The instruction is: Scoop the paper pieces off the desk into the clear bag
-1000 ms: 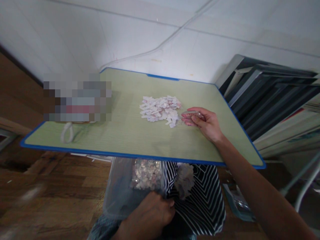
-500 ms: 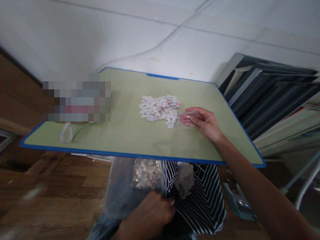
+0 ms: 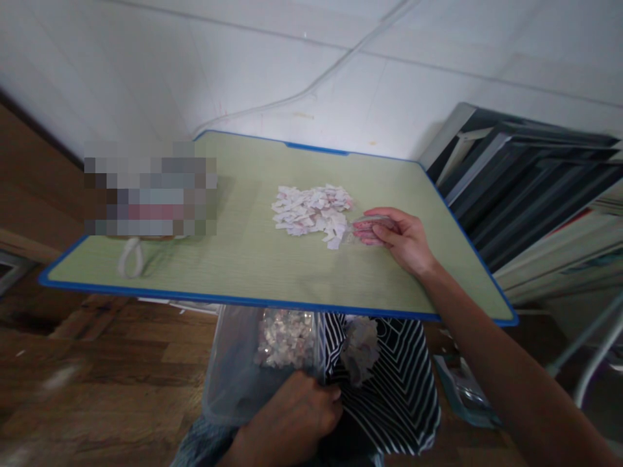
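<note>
Your right hand (image 3: pixel 406 243) is out at about 3 o'clock from the middle of the view, its fingers (image 3: pixel 382 212) pointing toward 9 o'clock. They bend in a pinch grip, with the thumb (image 3: pixel 384 235) pressing from the nearer side. Your right wrist (image 3: pixel 428 269) looks nearly straight, and the bare right forearm (image 3: pixel 477 337) slants away toward 4 o'clock, leaving at the lower corner. Your left hand (image 3: pixel 302 405) sits low at 6 o'clock, back upward, fingers curled under like a loose fist; whether they close on anything is hidden. Its forearm (image 3: pixel 243 451) drops toward 7 o'clock, mostly out of view.
</note>
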Tool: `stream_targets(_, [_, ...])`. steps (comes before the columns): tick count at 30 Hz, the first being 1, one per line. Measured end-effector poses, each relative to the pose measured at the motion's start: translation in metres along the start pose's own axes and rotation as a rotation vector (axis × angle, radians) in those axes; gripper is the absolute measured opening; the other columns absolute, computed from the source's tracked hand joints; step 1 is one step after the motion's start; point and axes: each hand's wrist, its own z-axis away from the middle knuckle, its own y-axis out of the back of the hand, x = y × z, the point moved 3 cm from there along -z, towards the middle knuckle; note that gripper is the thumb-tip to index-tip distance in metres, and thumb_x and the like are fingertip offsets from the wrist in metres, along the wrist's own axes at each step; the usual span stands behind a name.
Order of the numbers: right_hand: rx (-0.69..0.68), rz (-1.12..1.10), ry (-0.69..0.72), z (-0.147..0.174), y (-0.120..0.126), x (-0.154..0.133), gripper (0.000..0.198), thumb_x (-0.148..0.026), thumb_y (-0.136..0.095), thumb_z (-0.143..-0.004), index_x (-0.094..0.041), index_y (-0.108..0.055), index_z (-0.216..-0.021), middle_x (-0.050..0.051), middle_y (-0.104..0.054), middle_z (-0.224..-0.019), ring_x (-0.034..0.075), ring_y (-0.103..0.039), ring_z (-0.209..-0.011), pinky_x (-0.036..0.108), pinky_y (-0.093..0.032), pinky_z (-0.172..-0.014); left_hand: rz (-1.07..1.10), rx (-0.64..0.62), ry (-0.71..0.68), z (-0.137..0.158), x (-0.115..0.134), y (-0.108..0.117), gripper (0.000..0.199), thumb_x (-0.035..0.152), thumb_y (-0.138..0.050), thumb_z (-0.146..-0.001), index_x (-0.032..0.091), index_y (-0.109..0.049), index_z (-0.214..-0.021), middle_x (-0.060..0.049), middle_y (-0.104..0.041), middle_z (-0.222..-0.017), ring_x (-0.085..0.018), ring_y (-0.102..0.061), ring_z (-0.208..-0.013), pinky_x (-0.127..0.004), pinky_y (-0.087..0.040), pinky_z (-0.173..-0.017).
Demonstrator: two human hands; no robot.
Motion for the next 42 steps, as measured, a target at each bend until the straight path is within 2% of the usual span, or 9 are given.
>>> stream_targets(3, [0.066,-0.018,0.018,0.0,0.001,-0.001,0.027,-0.031,-0.072,-0.073,-0.022,-0.064,-0.098,0.003,-0.075,-0.09,0.017,-0.072,-0.08,0.033,-0.06,-0.074,-0.006,-0.007,0.006,0.0,0.0,0.0,0.014,0.002,-0.057,-0.075,0.015,-0.062,-0.078,-0.001,-0.065,-0.078,-0.018,-0.061,-0.063,-0.029,-0.04,-0.05])
stream_targets(8, [-0.066,-0.02,-0.062,0.002,-0.004,-0.004,0.026,-0.03,-0.073,-0.072,-0.021,-0.066,-0.096,0.004,-0.076,-0.088,0.017,-0.072,-0.075,0.032,-0.061,-0.068,-0.004,-0.031,0.008,0.0,-0.001,-0.002,0.012,0.003,-0.059,-0.077,0.015,-0.063,-0.078,-0.002,-0.065,-0.08,-0.018,-0.06,-0.063,-0.03,-0.041,-0.051])
stream_targets(13, [-0.033,-0.048,-0.048,0.004,-0.003,-0.006,0.027,-0.03,-0.073,-0.071,-0.021,-0.066,-0.096,0.003,-0.076,-0.088,0.017,-0.072,-0.073,0.032,-0.061,-0.068,0.0,0.006,0.002,0.0,0.0,-0.002,0.011,0.004,-0.06,-0.077,0.015,-0.062,-0.077,-0.001,-0.065,-0.079,-0.018,-0.06,-0.063,-0.031,-0.039,-0.05])
stream_targets(20, [-0.106,0.029,-0.055,0.006,-0.008,-0.006,0.021,-0.026,-0.07,-0.075,-0.023,-0.066,-0.096,0.001,-0.075,-0.085,0.015,-0.072,-0.07,0.027,-0.06,-0.062,-0.002,0.007,0.01,0.001,0.0,-0.002,0.014,0.002,-0.058,-0.077,0.015,-0.062,-0.077,0.0,-0.065,-0.079,-0.018,-0.059,-0.064,-0.032,-0.038,-0.05])
stream_targets(27, [-0.122,0.04,-0.077,0.019,-0.027,-0.009,0.023,-0.025,-0.067,-0.077,-0.023,-0.063,-0.099,0.001,-0.075,-0.086,0.016,-0.072,-0.072,0.031,-0.062,-0.066,-0.027,-0.035,-0.006,-0.003,0.0,0.0,0.012,0.003,-0.06,-0.077,0.015,-0.064,-0.077,-0.001,-0.066,-0.079,-0.017,-0.06,-0.061,-0.032,-0.036,-0.048])
stream_targets(33, [0.036,0.014,-0.058,0.042,-0.04,-0.011,0.024,-0.025,-0.066,-0.078,-0.022,-0.06,-0.101,0.003,-0.075,-0.088,0.016,-0.073,-0.075,0.03,-0.062,-0.07,-0.045,-0.032,-0.035,-0.005,0.001,0.006,0.009,0.006,-0.064,-0.079,0.014,-0.065,-0.074,0.0,-0.066,-0.076,-0.016,-0.06,-0.059,-0.033,-0.032,-0.045])
stream_targets(39, [0.338,0.025,-0.1,0.059,-0.024,-0.011,0.028,-0.03,-0.076,-0.069,-0.018,-0.059,-0.089,0.007,-0.076,-0.082,0.02,-0.073,-0.078,0.033,-0.063,-0.073,-0.078,-0.029,-0.014,-0.007,0.003,0.013,0.008,0.011,-0.068,-0.082,0.015,-0.066,-0.075,0.001,-0.067,-0.076,-0.016,-0.061,-0.059,-0.034,-0.033,-0.043])
stream_targets(42, [0.416,0.07,-0.118,0.068,-0.019,-0.012,0.03,-0.031,-0.078,-0.067,-0.018,-0.056,-0.083,0.006,-0.076,-0.077,0.02,-0.074,-0.075,0.031,-0.063,-0.071,-0.071,-0.04,-0.018,-0.006,0.004,0.014,0.011,0.011,-0.067,-0.084,0.015,-0.065,-0.073,0.002,-0.067,-0.076,-0.016,-0.061,-0.06,-0.033,-0.034,-0.043])
